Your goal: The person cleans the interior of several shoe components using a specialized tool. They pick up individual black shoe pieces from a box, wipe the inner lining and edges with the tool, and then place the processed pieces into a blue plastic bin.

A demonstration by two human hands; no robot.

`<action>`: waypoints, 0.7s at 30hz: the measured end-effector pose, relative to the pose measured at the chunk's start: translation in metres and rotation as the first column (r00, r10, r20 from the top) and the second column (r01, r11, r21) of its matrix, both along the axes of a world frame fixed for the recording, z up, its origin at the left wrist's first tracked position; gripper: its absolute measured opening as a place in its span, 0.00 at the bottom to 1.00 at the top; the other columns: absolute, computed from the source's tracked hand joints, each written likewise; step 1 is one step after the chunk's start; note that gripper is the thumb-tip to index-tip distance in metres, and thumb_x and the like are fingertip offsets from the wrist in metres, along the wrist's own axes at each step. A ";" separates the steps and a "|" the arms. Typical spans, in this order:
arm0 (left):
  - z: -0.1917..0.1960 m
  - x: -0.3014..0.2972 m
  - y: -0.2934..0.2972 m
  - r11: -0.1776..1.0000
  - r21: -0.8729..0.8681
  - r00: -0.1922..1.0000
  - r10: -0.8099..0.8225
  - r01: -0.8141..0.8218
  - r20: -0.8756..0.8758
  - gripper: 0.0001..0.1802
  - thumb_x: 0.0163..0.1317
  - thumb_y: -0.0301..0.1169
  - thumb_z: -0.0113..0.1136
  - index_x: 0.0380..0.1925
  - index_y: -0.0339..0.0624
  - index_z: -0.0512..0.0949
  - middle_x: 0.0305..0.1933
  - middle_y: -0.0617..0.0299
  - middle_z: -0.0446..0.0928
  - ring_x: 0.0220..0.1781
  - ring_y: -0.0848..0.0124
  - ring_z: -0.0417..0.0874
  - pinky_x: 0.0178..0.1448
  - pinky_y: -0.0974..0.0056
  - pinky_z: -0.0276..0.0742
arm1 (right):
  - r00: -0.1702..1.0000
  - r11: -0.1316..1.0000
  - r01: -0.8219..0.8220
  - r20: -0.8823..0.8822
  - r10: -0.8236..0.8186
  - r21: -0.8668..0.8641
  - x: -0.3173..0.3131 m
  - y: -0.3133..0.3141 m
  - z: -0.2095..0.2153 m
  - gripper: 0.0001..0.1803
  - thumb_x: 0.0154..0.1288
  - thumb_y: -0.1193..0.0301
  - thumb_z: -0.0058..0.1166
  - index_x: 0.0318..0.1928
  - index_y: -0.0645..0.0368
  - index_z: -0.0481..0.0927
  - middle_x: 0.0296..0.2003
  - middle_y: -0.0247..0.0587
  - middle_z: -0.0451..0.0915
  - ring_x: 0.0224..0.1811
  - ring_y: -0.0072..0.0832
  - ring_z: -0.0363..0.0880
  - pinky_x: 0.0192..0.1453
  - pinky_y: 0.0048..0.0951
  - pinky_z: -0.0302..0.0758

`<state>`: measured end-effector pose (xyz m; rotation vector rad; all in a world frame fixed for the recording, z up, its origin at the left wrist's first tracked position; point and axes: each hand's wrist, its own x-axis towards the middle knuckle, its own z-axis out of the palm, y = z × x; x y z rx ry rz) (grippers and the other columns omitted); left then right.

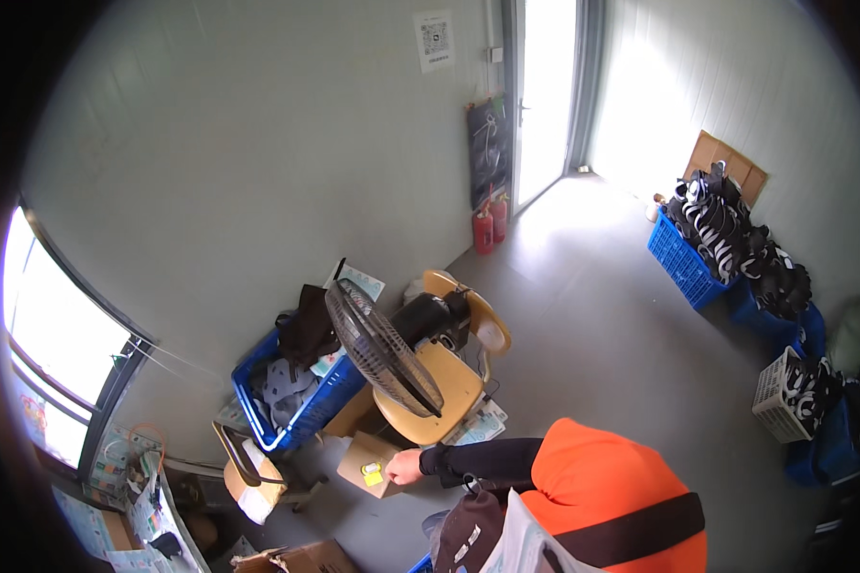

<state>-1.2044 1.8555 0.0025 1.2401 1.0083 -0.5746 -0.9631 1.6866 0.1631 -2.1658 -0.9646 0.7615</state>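
Observation:
From the lower right, an arm in an orange top and black undersleeve reaches left; I take it for mine. At its end my right hand (406, 467) has its fingers closed beside a brown cardboard box (355, 462), seeming to touch its right side. What the fingers hold, if anything, is hidden. A small yellow and white item (372, 473) lies on the box, just left of the hand. Below the forearm are a dark brown fabric piece (470, 537) with white marks and a whitish plastic sheet (523, 542). My left hand is not in view.
Ahead stand a black fan (384, 349) and a yellow chair (437, 390). A blue crate (306, 417) of fabric is left of them. An open carton (301, 559) lies at the lower edge. Baskets, one blue (683, 263), line the right wall. Fire extinguishers (483, 229) stand near the door.

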 end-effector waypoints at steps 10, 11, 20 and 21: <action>-0.005 0.019 0.105 0.999 -0.011 0.999 0.033 -0.033 -0.007 0.16 0.77 0.41 0.56 0.35 0.39 0.79 0.29 0.57 0.82 0.25 0.67 0.81 0.27 0.61 0.77 | 0.996 0.996 0.070 -0.051 -0.067 0.053 0.026 0.094 -0.014 0.11 0.60 0.67 0.57 0.38 0.55 0.90 0.37 0.50 0.90 0.42 0.48 0.89 0.49 0.48 0.83; -0.007 0.017 0.121 0.999 -0.016 0.999 0.044 -0.045 -0.008 0.17 0.77 0.41 0.56 0.35 0.39 0.79 0.29 0.57 0.81 0.25 0.67 0.81 0.27 0.61 0.77 | 0.996 0.997 0.068 -0.053 -0.066 0.047 0.030 0.110 -0.015 0.11 0.60 0.67 0.57 0.38 0.55 0.90 0.37 0.50 0.90 0.42 0.48 0.89 0.49 0.48 0.83; -0.019 -0.033 0.303 0.987 -0.066 0.989 0.147 -0.146 0.012 0.19 0.78 0.42 0.55 0.31 0.39 0.79 0.26 0.59 0.80 0.23 0.69 0.79 0.26 0.63 0.75 | 0.995 0.995 0.099 -0.030 -0.099 0.006 0.054 0.275 -0.039 0.12 0.62 0.66 0.56 0.40 0.55 0.90 0.39 0.47 0.91 0.45 0.47 0.89 0.52 0.48 0.83; -0.015 -0.050 0.324 0.983 -0.070 0.985 0.173 -0.172 0.005 0.19 0.78 0.42 0.55 0.31 0.40 0.79 0.25 0.59 0.80 0.22 0.69 0.79 0.25 0.63 0.75 | 0.997 0.997 0.075 -0.002 -0.075 0.007 0.049 0.305 -0.047 0.12 0.62 0.67 0.56 0.40 0.55 0.90 0.40 0.48 0.91 0.46 0.47 0.90 0.53 0.47 0.83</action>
